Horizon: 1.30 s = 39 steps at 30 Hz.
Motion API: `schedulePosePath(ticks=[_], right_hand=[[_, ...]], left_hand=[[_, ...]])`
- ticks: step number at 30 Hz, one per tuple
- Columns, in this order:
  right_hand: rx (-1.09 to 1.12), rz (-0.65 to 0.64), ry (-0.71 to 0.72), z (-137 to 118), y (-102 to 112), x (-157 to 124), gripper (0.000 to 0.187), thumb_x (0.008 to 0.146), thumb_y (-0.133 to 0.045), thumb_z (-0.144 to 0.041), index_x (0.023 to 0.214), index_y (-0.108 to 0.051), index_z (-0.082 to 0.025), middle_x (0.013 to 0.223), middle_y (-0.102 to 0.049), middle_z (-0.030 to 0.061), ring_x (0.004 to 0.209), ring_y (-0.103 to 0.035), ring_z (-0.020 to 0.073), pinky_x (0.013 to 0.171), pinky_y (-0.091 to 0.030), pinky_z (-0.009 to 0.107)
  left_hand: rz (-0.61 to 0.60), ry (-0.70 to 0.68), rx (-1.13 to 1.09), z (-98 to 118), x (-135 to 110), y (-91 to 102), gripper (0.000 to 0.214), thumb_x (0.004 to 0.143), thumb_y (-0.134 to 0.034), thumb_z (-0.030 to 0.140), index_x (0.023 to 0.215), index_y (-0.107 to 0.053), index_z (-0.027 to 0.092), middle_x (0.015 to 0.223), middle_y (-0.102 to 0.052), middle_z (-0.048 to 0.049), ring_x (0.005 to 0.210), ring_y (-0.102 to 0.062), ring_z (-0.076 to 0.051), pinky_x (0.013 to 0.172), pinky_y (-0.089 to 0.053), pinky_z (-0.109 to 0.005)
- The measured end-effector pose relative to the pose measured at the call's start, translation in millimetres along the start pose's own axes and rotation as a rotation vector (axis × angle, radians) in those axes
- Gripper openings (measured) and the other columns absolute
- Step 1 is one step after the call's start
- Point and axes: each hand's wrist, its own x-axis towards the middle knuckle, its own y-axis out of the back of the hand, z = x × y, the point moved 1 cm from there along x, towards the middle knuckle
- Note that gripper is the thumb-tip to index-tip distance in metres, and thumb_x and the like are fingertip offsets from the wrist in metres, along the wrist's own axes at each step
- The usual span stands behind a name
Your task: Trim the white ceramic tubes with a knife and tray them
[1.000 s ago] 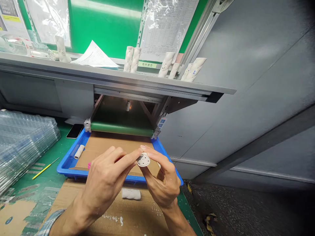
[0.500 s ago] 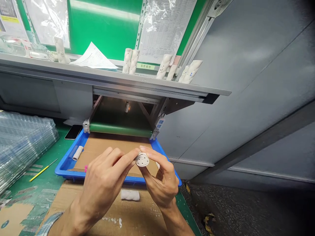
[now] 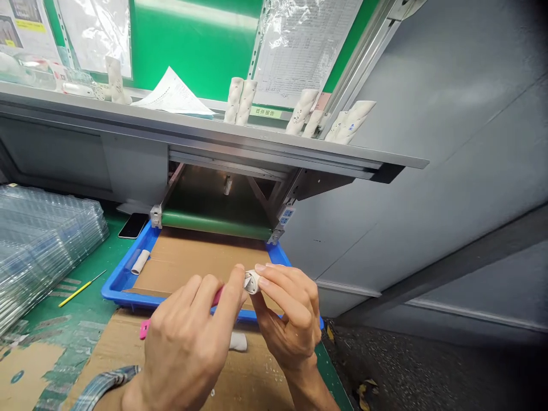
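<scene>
- Right hand (image 3: 286, 322): fingers and thumb pinching a small white cylinder (image 3: 252, 282).
- Left hand (image 3: 184, 348): fingers curled around a slim pink tool handle (image 3: 144, 329), thumb against the cylinder.
- Both hands above a blue plastic tray (image 3: 112, 292).

At 9 o'clock lies a stack of clear moulded plastic trays (image 3: 47, 251), with a slim yellow-handled pick (image 3: 79, 289) on the green mat beside it. At 12 o'clock, a bright blue plastic tray (image 3: 122, 285) lined with brown cardboard sits below a green belt roller (image 3: 216, 226), and white mottled cylinders (image 3: 240, 101) stand upright on a long aluminium shelf (image 3: 214, 137). A grey metal panel (image 3: 428, 200) fills 3 o'clock.
</scene>
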Motion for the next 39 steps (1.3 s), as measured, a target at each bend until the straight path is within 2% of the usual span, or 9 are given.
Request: schedulePosePath(ticks=[8,14,18,23,27,29,33,37,39], right_hand=[[0.130,-0.019,-0.096,-5.6,-1.3,1.1,0.051,0.093,-0.078,0.001,0.135,-0.065,-0.025,0.118,-0.081,0.0063,0.106,-0.079,0.0228,0.091,-0.069,0.042],[0.326,0.013,-0.184,-9.0,1.0,-7.4,0.053,0.094,-0.077,0.000,0.141,-0.063,-0.021,0.123,-0.074,0.0106,0.113,-0.078,0.0236,0.097,-0.071,0.041],[0.375,0.015,-0.170,-12.1,5.3,-9.7,0.060,0.093,-0.078,0.001,0.147,-0.061,-0.020,0.127,-0.071,0.0111,0.115,-0.076,0.0238,0.101,-0.071,0.043],[0.387,-0.010,-0.119,-11.5,7.2,-8.6,0.051,0.102,-0.074,-0.011,0.150,-0.060,-0.021,0.122,-0.073,0.0114,0.114,-0.077,0.0256,0.097,-0.073,0.045],[0.487,0.001,-0.120,-10.8,2.1,-11.5,0.061,0.094,-0.079,-0.002,0.149,-0.060,-0.021,0.124,-0.074,0.0102,0.114,-0.077,0.0241,0.103,-0.071,0.044],[0.523,0.003,-0.154,-12.1,-0.7,-12.3,0.062,0.094,-0.078,-0.001,0.149,-0.060,-0.022,0.125,-0.073,0.0099,0.115,-0.077,0.0244,0.103,-0.071,0.044],[0.560,-0.024,-0.223,-15.0,-6.4,-13.5,0.057,0.095,-0.077,-0.003,0.145,-0.062,-0.024,0.124,-0.073,0.0098,0.115,-0.076,0.0244,0.100,-0.069,0.040],[0.655,-0.017,-0.324,-15.2,-19.4,-11.6,0.054,0.094,-0.078,-0.002,0.141,-0.063,-0.026,0.124,-0.074,0.0088,0.115,-0.074,0.0231,0.102,-0.065,0.040],[0.660,-0.010,-0.342,-20.2,-21.4,-4.9,0.049,0.096,-0.079,-0.008,0.140,-0.063,-0.026,0.123,-0.075,0.0089,0.114,-0.074,0.0228,0.100,-0.065,0.040]], left_hand=[[0.084,0.051,-0.123,-9.2,-0.7,4.5,0.028,0.117,-0.050,0.020,0.139,-0.064,0.012,0.079,-0.067,0.0007,0.065,-0.063,-0.014,0.068,-0.045,-0.029],[0.031,0.095,-0.334,-26.5,-1.0,-0.9,0.030,0.117,-0.049,0.029,0.142,-0.062,0.016,0.096,-0.076,-0.0024,0.078,-0.072,-0.013,0.072,-0.053,-0.024],[-0.006,0.114,-0.445,-31.5,-1.8,0.3,0.027,0.114,-0.053,0.026,0.140,-0.061,0.021,0.100,-0.077,-0.0005,0.082,-0.075,-0.012,0.078,-0.056,-0.020],[-0.137,0.164,-0.758,-23.7,4.4,-0.2,0.018,0.109,-0.065,0.031,0.127,-0.063,0.029,0.081,-0.068,0.0066,0.062,-0.063,-0.009,0.059,-0.050,-0.015],[-0.115,0.466,-0.968,-28.2,8.7,-8.0,0.018,0.113,-0.053,0.027,0.125,-0.065,0.027,0.066,-0.053,0.0080,0.055,-0.049,-0.010,0.052,-0.044,-0.016],[-0.117,0.559,-1.029,-31.2,9.3,-10.4,0.024,0.111,-0.056,0.031,0.133,-0.064,0.024,0.064,-0.048,0.0087,0.054,-0.043,-0.010,0.052,-0.040,-0.018],[-0.291,0.493,-1.111,-30.8,10.8,-16.6,0.043,0.103,-0.071,0.036,0.143,-0.064,0.022,0.068,-0.047,0.0085,0.056,-0.040,-0.010,0.051,-0.036,-0.019],[0.041,0.570,-0.798,-47.3,10.9,-17.8,0.035,0.106,-0.063,0.031,0.140,-0.068,0.023,0.068,-0.045,0.0082,0.057,-0.039,-0.010,0.055,-0.037,-0.020],[0.060,0.575,-0.705,-55.5,9.1,-9.4,0.035,0.106,-0.065,0.034,0.138,-0.070,0.023,0.069,-0.048,0.0079,0.056,-0.040,-0.010,0.054,-0.038,-0.021]])
